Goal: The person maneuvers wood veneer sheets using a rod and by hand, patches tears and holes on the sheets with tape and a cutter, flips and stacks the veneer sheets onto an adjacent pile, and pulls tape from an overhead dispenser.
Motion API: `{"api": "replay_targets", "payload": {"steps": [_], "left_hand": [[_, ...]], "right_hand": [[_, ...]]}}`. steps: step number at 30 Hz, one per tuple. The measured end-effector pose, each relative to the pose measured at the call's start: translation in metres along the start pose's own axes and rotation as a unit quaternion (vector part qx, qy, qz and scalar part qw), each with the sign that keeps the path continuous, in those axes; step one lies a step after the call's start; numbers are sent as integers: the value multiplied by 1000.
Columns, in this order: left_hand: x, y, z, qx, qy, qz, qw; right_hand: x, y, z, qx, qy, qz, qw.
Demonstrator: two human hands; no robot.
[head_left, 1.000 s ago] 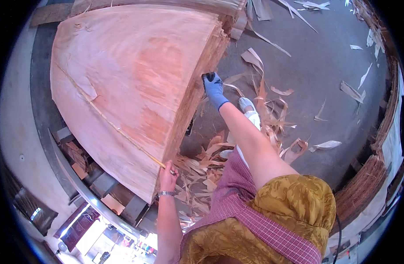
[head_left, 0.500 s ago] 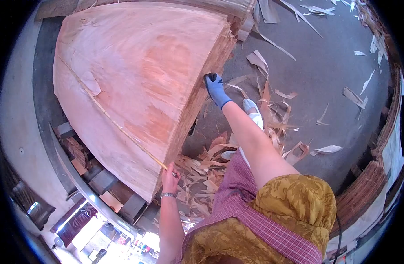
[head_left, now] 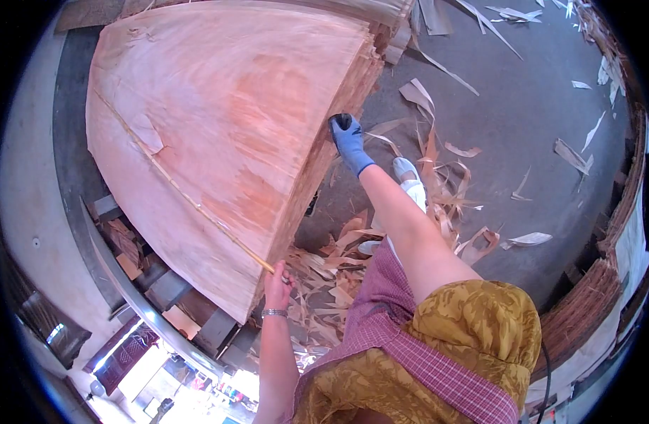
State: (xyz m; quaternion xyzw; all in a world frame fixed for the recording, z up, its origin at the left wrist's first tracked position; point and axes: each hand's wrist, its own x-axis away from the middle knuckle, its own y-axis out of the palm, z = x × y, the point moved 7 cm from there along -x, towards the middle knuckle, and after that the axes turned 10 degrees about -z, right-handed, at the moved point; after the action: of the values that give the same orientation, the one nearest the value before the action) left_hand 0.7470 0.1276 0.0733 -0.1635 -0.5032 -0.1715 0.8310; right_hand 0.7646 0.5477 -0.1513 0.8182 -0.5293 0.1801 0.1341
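A tall stack of thin pinkish wood sheets (head_left: 197, 85) fills the left and centre. My left hand (head_left: 277, 283), bare with a metal bracelet at the wrist, is closed round the near end of a thin bamboo stick (head_left: 190, 200), which lies slantwise across the top sheet. My right hand (head_left: 347, 138), in a blue glove with black fingertips, is at the stack's right edge. Its fingers are curled against the edge, and what they grip, if anything, is too small to make out.
Torn veneer strips (head_left: 331, 272) litter the grey floor (head_left: 529, 141) around my feet and further right. Another stack of sheets (head_left: 586, 311) stands at the lower right. Wooden blocks (head_left: 167, 291) lie under the stack's left side, beside a curved metal rail (head_left: 155, 325).
The view has shifted slightly, so the stack and both hands appear a little further right. My left hand still holds the stick, and my right hand remains at the edge.
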Motion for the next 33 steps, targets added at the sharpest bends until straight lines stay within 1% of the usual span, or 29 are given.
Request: {"api": "replay_targets", "payload": {"steps": [2,5,8,9,10,11,14,17,20,23,26,29,32,33], "left_hand": [[-3,-4,-3,6,-3,-3,1000],[-6,-5,-5,10,-11,4,1000],[-12,-9,-9,-3,-12,-24,1000],[-12,-9,-9,-2,-10,-28,1000],[-13,-9,-9,0,-8,-33,999],[-13,-9,-9,1,-6,-37,999],[-12,-6,-7,-5,-14,-28,999],[-12,-7,-7,-4,-19,-21,1000],[-13,-6,-6,-9,-16,-22,1000],[-12,-5,-4,-2,-11,-26,1000],[-10,-2,-1,6,-13,-23,1000],[-8,-2,0,9,-13,-6,1000],[-10,-3,1,-8,-4,-8,1000],[-7,-2,2,10,-3,3,1000]], "right_hand": [[11,-9,-32,80,-46,12,996],[12,-10,-45,115,-52,3,992],[8,-8,-41,83,-55,-7,995],[9,-6,-38,-27,-15,-41,999],[10,-5,-36,-136,25,-75,988],[13,0,-35,-243,65,-107,962],[10,1,-32,-172,66,-125,975],[4,-1,-30,-93,22,-120,988],[-14,2,-15,14,-67,-87,994],[0,-11,-33,5,-38,-74,997],[8,-10,-28,-57,1,-114,992],[10,-10,-24,-59,32,-108,992],[15,-15,-21,-152,63,-103,981],[20,-21,-18,-164,68,-86,980]]}}
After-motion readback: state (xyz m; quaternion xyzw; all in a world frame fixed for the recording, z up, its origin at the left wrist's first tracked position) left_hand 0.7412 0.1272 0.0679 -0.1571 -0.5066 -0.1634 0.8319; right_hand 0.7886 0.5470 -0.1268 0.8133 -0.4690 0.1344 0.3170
